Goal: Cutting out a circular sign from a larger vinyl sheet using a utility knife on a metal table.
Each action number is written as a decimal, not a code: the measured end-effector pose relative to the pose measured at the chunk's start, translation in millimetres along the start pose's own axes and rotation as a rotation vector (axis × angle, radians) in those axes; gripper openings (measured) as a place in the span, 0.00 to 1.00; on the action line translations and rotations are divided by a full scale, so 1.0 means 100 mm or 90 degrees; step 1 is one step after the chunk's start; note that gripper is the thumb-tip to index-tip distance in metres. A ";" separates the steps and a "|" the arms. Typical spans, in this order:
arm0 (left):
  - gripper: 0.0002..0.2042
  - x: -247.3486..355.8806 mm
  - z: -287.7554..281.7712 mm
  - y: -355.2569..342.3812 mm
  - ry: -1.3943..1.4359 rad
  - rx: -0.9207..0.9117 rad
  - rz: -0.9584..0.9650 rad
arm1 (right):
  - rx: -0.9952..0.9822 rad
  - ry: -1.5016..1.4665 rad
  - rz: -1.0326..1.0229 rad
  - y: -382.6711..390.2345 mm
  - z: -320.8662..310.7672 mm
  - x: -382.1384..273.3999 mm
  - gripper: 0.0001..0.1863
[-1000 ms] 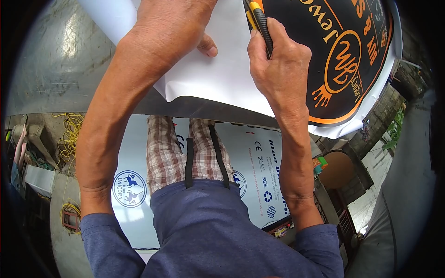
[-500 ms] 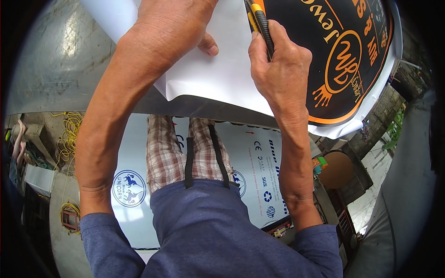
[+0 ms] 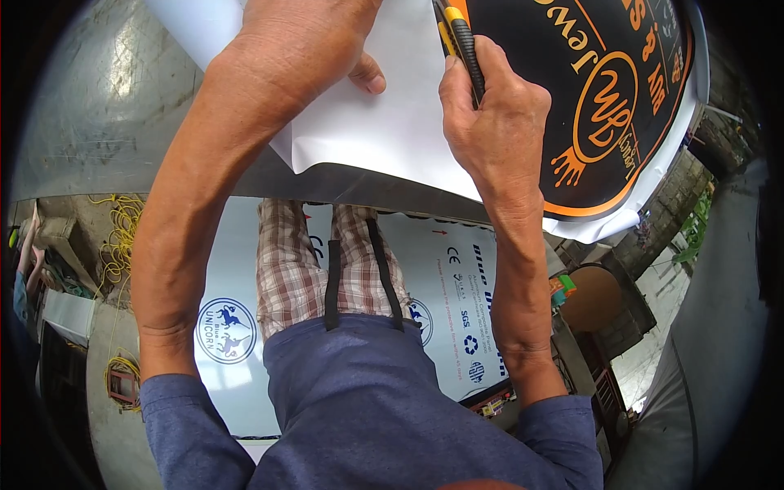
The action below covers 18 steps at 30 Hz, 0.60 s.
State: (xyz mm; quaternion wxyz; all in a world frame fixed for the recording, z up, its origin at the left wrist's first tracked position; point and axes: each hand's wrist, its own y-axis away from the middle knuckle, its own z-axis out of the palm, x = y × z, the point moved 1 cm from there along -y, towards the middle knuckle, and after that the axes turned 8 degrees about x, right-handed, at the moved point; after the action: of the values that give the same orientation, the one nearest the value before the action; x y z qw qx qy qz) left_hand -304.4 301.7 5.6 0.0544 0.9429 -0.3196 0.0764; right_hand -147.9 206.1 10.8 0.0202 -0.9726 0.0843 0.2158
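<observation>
My right hand (image 3: 500, 114) is closed around a yellow and black utility knife (image 3: 462, 45), its tip out of sight at the top edge. Under the knife lies a large white sheet (image 3: 384, 135) whose near edge curls up. On the right, a black printed sticker (image 3: 562, 94) with orange lettering and a rounded orange border lies on white backing. My left hand (image 3: 314, 41) rests over the sheet, left of the knife. Its thumb is stretched out against the white surface, while the other fingers are cut off by the top edge.
A grey metal tabletop (image 3: 98, 106) extends to the left under the sheet. Behind my legs stands a pale blue printed panel (image 3: 445, 269). Yellow cord (image 3: 124, 241) lies coiled on the floor at left. To the right are a round brown disc (image 3: 592, 298) and grey cloth (image 3: 702, 367).
</observation>
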 end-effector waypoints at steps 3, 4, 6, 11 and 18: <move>0.59 -0.01 -0.05 -0.01 0.029 -0.031 -0.009 | 0.000 0.002 0.000 0.02 0.00 0.00 0.07; 0.59 -0.02 -0.05 -0.01 0.027 -0.032 -0.011 | -0.002 0.000 0.001 0.02 0.00 -0.01 0.07; 0.59 -0.02 -0.02 -0.01 0.018 -0.026 -0.010 | -0.004 -0.001 0.004 0.01 -0.01 -0.01 0.07; 0.59 0.01 0.00 0.01 -0.011 -0.007 -0.009 | -0.006 -0.003 -0.001 0.02 -0.01 0.02 0.07; 0.58 -0.09 0.11 -0.01 0.062 0.017 -0.003 | -0.010 -0.011 0.004 0.02 -0.01 0.00 0.07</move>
State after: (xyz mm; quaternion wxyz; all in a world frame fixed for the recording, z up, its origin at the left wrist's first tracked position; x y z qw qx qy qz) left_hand -309.5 306.3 -6.6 0.0575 0.9395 -0.3133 0.1264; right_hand -147.7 203.7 12.1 0.0126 -0.9705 0.0856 0.2251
